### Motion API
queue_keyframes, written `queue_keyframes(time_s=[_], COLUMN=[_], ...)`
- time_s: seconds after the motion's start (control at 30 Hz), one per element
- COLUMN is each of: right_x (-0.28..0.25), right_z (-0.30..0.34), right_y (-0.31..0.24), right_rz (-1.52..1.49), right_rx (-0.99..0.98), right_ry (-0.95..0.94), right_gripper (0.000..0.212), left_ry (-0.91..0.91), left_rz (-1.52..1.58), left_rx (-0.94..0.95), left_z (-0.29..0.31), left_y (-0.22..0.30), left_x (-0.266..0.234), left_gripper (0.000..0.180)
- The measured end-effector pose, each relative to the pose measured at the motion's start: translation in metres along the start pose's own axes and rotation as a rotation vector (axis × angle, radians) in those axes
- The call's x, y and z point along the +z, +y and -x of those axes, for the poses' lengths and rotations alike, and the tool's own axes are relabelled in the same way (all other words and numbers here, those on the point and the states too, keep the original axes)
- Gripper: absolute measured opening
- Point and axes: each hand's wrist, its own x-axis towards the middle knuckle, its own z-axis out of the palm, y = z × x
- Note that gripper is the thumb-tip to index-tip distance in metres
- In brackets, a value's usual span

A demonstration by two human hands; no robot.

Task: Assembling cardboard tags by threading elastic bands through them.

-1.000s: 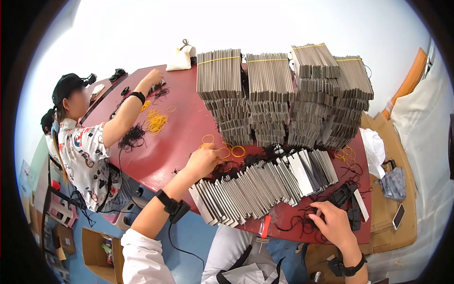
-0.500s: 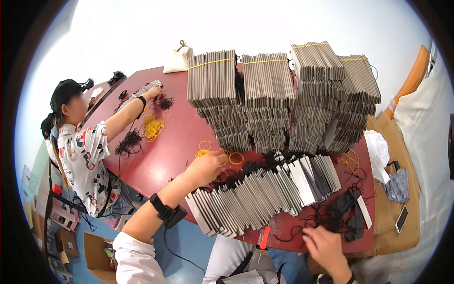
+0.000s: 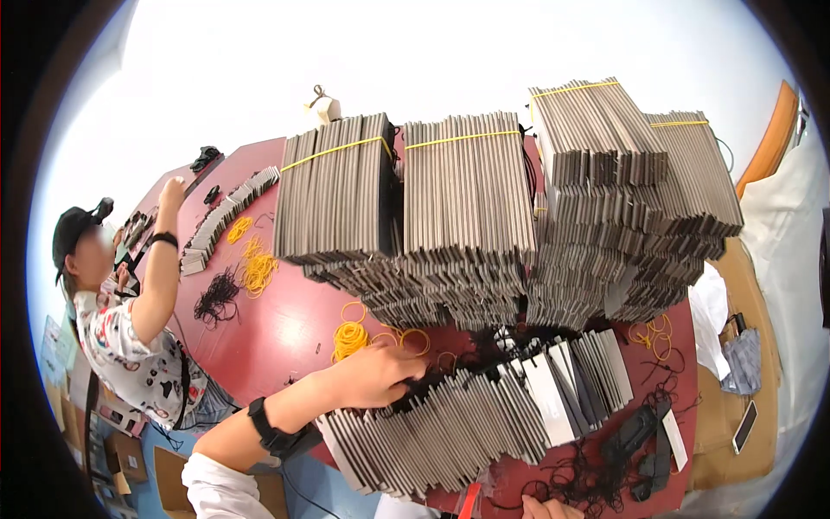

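Thin grey slabs (image 3: pixel 441 434) stand on edge, tilted, in a long row by the tabletop's (image 3: pixel 290 342) near edge, white and dark faces showing toward its right end. Black cords (image 3: pixel 575 477) sprawl loosely at its near right; more bunch along its far side.

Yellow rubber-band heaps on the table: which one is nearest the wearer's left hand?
The heap just beyond the left hand. Two other heaps lie farther off toward the co-worker; the looser cluster is away to the right.
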Motion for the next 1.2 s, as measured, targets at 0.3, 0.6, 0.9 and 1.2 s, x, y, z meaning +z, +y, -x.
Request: queue_keyframes(time_s=[0.3,0.6,0.9,1.2], right_x=[0.004,0.007,0.006,0.004], right_z=[-0.009,0.0,0.0,-0.009], right_y=[0.001,0.004,0.004,0.005], right_rz=[0.024,0.162,0.039,-0.01], right_rx=[-0.007,-0.013,-0.021,-0.052], right_ry=[0.03,0.008,0.007,0.04], right_gripper=[0.015,0.024,0.015,0.016], left_ry=[-0.098,0.222,0.148,0.203], left_rz=[0.143,-0.282,-0.403,-0.333], left_rx=[-0.156,-0.066,-0.161,0.07], left_z=[0.008,-0.039,-0.046,-0.053], left_y=[-0.019,-0.005,0.003,-0.001], left_x=[-0.017,0.013,0.028,0.025], left_gripper=[0.028,0.033,0.025,0.037])
